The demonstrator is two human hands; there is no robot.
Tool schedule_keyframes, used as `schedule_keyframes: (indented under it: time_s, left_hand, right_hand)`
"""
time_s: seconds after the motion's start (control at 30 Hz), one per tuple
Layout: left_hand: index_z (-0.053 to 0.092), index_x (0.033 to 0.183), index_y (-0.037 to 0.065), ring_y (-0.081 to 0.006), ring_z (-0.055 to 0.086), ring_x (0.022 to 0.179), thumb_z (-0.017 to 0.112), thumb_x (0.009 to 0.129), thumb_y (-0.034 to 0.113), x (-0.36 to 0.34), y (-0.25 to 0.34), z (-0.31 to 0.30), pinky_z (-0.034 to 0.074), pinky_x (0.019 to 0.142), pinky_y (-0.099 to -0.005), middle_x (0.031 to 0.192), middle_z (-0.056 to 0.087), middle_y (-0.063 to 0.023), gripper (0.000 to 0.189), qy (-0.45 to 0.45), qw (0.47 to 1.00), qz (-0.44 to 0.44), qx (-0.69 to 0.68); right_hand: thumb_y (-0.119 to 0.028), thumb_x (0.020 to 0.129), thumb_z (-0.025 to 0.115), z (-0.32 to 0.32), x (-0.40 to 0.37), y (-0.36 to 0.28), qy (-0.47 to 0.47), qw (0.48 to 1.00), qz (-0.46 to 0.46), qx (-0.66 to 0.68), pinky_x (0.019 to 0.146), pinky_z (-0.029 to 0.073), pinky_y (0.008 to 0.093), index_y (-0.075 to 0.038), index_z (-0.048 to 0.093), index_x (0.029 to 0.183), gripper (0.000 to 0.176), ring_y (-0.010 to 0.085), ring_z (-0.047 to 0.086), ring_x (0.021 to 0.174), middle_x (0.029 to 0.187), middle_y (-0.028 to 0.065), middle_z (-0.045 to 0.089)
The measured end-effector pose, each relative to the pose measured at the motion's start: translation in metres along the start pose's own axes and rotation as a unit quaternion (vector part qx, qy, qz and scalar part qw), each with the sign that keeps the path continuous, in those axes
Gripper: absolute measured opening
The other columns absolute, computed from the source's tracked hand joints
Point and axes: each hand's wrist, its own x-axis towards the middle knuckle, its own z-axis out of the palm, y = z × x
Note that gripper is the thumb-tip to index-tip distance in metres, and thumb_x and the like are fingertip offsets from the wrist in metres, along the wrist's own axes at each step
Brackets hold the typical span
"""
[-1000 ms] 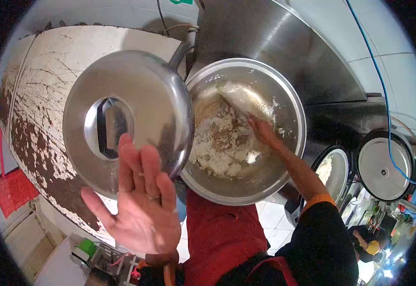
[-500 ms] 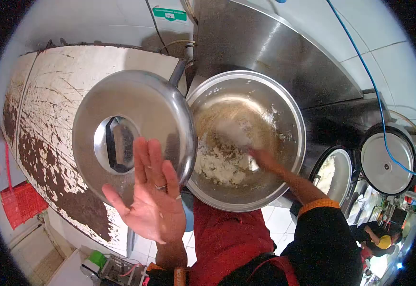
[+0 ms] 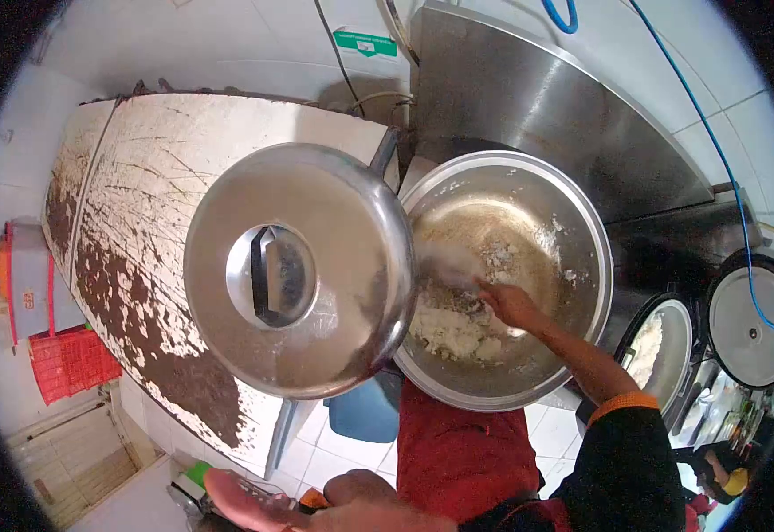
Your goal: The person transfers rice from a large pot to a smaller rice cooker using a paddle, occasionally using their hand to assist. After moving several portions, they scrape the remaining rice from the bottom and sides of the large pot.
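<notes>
My right hand [image 3: 508, 306] grips the handle of a motion-blurred utensil [image 3: 451, 264], perhaps a rice paddle, inside a large metal pot [image 3: 573, 332]. Clumps of white rice [image 3: 453, 334] lie in the pot's lower left part, with grains stuck to its walls. My left hand [image 3: 325, 512] is low at the bottom edge, partly cut off, with its thumb stretched out and nothing seen in it. A big round metal lid [image 3: 342, 230] with a black handle rests to the left, its right edge against the pot.
A worn, peeling white surface [image 3: 174, 133] lies under the lid. To the right are a cooker with rice [image 3: 671, 341] and its open lid [image 3: 750, 310]. A red basket [image 3: 72, 363] stands at far left. Another person [image 3: 719, 470] is at lower right.
My left hand has dropped from in front of the lid to the bottom edge. The view has shifted, so pot and lid appear further right. The utensil has moved left within the pot.
</notes>
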Motion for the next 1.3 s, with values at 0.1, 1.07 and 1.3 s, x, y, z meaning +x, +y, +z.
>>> schedule_keyframes:
  time_s: [0.1,1.07,1.3]
  left_hand:
    - [0.018,0.137,-0.009,-0.0342,0.032,0.128,0.03,0.086,0.064,-0.002,-0.005,-0.001,0.03,0.101,-0.0506,0.132,0.033,-0.0308,0.09,0.007,1.0,-0.013,0.0]
    - [0.013,0.139,-0.006,-0.0294,0.016,0.137,0.034,0.09,0.056,-0.018,0.088,-0.082,0.012,0.111,-0.0444,0.145,0.021,-0.0208,0.082,0.052,0.972,0.134,0.188]
    - [0.016,0.14,-0.004,-0.0313,0.027,0.133,0.033,0.088,0.06,-0.009,0.075,-0.098,0.02,0.109,-0.0443,0.14,0.032,-0.02,0.083,0.078,0.976,0.079,0.186]
  right_hand:
    - [-0.034,0.094,0.041,-0.017,0.023,-0.013,0.048,0.997,0.014,0.051,0.075,0.048,0.045,-0.016,0.042,0.133,0.043,0.0356,0.061,0.088,0.098,0.0207,0.061]
    - [-0.034,0.094,0.036,-0.046,-0.086,0.014,-0.091,0.969,0.042,-0.226,0.062,0.049,0.0469,-0.012,0.047,0.126,0.041,0.0319,0.061,0.069,0.076,0.0164,0.059]
    - [-0.02,0.082,0.052,-0.071,-0.072,0.063,0.108,0.784,0.157,-0.59,0.055,0.046,0.0456,-0.007,0.053,0.117,0.037,0.0286,0.059,0.079,0.09,0.0104,0.062]
